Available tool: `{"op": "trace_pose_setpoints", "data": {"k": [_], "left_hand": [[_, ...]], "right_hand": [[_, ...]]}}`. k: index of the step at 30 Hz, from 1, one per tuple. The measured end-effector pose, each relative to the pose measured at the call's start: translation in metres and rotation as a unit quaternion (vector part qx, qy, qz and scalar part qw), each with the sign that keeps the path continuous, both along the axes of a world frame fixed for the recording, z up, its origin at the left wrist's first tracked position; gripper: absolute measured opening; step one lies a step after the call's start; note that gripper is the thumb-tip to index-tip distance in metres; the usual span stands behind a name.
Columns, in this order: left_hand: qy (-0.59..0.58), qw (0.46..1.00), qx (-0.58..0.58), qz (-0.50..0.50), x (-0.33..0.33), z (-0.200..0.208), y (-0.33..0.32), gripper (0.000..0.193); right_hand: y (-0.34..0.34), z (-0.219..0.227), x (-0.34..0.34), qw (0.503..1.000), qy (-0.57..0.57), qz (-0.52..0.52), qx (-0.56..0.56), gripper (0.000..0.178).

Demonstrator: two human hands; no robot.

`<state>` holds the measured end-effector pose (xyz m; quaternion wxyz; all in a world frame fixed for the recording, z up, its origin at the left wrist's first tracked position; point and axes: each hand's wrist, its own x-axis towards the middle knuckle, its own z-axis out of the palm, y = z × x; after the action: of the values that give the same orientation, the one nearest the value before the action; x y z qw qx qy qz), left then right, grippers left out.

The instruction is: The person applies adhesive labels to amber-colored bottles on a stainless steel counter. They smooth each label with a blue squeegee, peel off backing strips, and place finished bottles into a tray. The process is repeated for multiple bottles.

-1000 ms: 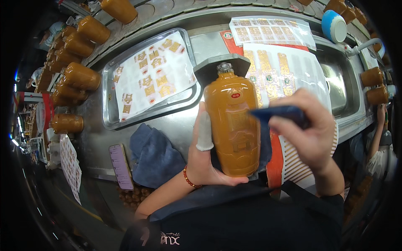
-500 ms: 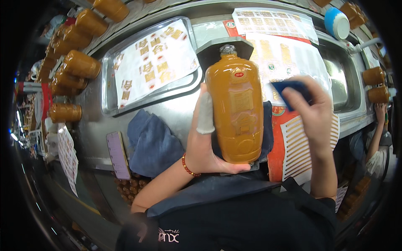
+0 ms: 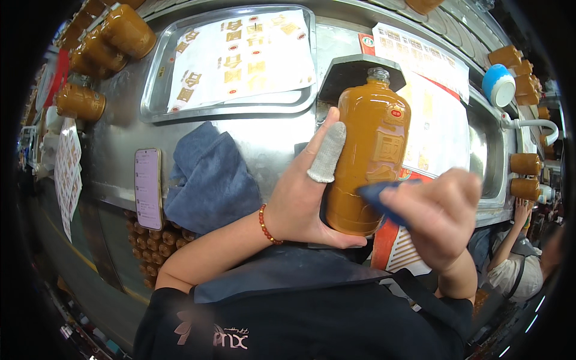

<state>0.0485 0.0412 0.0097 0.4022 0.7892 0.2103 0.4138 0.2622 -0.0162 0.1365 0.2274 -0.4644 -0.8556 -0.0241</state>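
Observation:
A glossy amber-brown glass bottle (image 3: 354, 174) with gold characters and a small red label on its front leans back, neck away from me. My left hand (image 3: 294, 207) cradles its left side and base, the thumb under the bottom; a grey fabric sleeve (image 3: 330, 150) covers one finger. My right hand (image 3: 441, 219) pinches a flat blue scraper (image 3: 379, 199), whose pointed corner meets the lower front of the bottle below the characters. Behind the bottle's neck is a dark angular plate (image 3: 339, 75).
Left of the bottle lie a blue cloth (image 3: 210, 174) and a phone (image 3: 148, 189). A metal tray (image 3: 155, 90) holds sheets of gold decals (image 3: 240, 60); more sheets (image 3: 438, 132) lie right, before a sink (image 3: 492, 144). Brown bottles (image 3: 129, 30) stand around; another person (image 3: 516, 258) is at right.
My right hand has brought the blue scraper down and left from beside the bottle onto its lower front. The bottle has turned slightly, its characters now facing more to the right. The view has shifted.

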Motion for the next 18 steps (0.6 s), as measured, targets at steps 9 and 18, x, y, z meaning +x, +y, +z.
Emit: {"op": "trace_pose_setpoints", "data": {"k": [9, 18], "left_hand": [[-0.007, 1.000, 0.000, 0.009, 0.001, -0.001, -0.001, 0.145], [-0.008, 1.000, 0.013, 0.020, 0.001, 0.001, 0.000, 0.138]], "right_hand": [[-0.003, 0.007, -0.004, 0.999, -0.038, 0.018, -0.007, 0.041], [0.016, 0.011, 0.003, 0.995, 0.036, -0.078, -0.051, 0.034]]}}
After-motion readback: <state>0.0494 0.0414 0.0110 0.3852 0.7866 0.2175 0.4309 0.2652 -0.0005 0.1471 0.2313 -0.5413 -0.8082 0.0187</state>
